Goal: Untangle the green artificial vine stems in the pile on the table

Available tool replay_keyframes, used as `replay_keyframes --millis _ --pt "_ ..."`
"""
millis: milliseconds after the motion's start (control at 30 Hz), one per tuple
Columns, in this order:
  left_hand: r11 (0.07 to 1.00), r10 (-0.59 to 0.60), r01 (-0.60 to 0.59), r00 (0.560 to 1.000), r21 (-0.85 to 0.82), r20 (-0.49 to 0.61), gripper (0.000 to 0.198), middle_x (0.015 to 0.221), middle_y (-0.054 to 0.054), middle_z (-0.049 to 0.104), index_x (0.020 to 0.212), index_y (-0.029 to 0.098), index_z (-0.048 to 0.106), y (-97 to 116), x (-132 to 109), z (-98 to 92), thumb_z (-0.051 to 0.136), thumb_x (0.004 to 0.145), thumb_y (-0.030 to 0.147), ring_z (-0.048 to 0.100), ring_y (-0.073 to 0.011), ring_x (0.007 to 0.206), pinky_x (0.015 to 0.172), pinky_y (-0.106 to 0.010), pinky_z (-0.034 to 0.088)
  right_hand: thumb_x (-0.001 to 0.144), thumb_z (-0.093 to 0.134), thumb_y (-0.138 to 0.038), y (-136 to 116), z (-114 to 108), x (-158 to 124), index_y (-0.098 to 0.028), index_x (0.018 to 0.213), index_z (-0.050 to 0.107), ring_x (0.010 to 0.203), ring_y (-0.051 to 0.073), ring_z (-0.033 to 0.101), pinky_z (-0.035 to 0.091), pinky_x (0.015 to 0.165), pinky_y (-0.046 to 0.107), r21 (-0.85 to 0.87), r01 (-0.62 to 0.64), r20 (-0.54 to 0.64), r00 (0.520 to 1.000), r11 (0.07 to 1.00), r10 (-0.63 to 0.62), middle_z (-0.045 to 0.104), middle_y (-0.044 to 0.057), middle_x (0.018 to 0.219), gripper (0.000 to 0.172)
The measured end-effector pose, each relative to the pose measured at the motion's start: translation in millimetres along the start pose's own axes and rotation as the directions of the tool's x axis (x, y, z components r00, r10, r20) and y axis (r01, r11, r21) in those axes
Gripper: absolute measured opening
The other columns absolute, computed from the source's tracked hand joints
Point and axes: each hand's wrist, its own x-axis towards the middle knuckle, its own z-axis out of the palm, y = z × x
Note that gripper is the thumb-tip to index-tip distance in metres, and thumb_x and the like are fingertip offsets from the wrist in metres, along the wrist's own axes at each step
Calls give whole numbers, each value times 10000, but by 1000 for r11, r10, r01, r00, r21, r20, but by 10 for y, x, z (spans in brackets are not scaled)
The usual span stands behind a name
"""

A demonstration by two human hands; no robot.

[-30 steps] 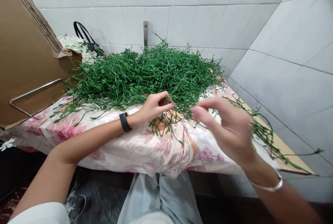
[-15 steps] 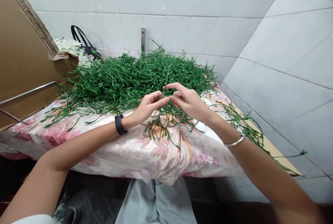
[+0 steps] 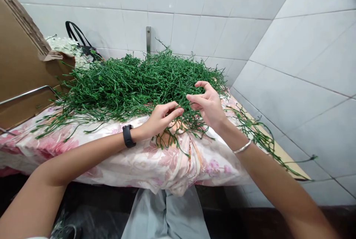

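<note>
A big heap of thin green artificial stems (image 3: 139, 79) lies on a table covered with a pink flowered cloth (image 3: 150, 157). My left hand (image 3: 161, 118), with a black band on its wrist, rests at the heap's near edge and pinches a green stem between thumb and fingers. My right hand (image 3: 208, 103), with a silver bangle on the wrist, hovers just to the right of it. Its thumb and fingers are curved and slightly apart around stems, and I cannot make out whether they grip one.
A large brown cardboard box (image 3: 19, 57) stands at the left with a metal rod (image 3: 25, 94) before it. White flowers and a black bag handle (image 3: 75, 35) sit behind the heap. White tiled walls close the back and right. A strand of stems (image 3: 264, 142) trails off the table's right edge.
My right hand came in from the near right to meet the left hand at the heap's edge, then drew slightly apart and up. The left hand stayed in place.
</note>
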Motion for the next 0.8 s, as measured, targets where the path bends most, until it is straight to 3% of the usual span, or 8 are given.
replay_keyframes --millis 267,533,800 --pt "999 34 -30 991 35 -132 291 597 43 330 657 166 393 -29 -36 60 439 871 359 303 -72 560 524 -222 240 618 641 -150 43 131 16 -240 873 321 380 20 205 192 423 182 84 44 -137 990 995 -32 267 -149 439 419" --pt "998 63 -60 986 21 -152 282 631 29 401 685 163 431 -23 -6 87 419 881 366 346 -77 590 555 -221 281 586 642 -97 -23 166 45 -218 847 376 389 18 168 196 410 175 212 -54 -153 984 976 88 240 -144 454 392" --pt "994 100 -90 978 67 -180 280 624 28 410 670 160 424 -11 -10 78 423 880 345 357 -75 588 554 -212 289 593 628 -52 -27 212 6 -219 777 373 395 20 175 193 401 172 294 -3 -206 976 956 66 269 -132 470 356"
